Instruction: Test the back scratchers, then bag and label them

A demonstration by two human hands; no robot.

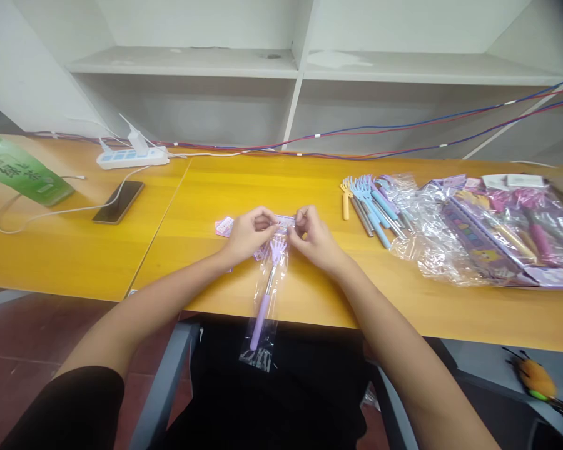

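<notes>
My left hand [252, 232] and my right hand [315, 237] pinch the two upper corners of a clear plastic bag [269, 331]. Inside it lies a purple back scratcher [260, 322] with a claw-shaped head, a metal shaft and a purple handle. The bag hangs down over the table's front edge, its head end between my hands. A printed card strip shows at the top of the bag, partly covered by my fingers. Pink and white printed cards [224, 227] lie on the table beside and under my left hand.
Loose back scratchers [370, 203] in blue, purple and orange lie to the right. Beyond them are crumpled clear plastic [431, 231] and a purple printed box [485, 250] of bagged ones. A phone [119, 202], a power strip [132, 157] and a green bag [23, 172] are at left.
</notes>
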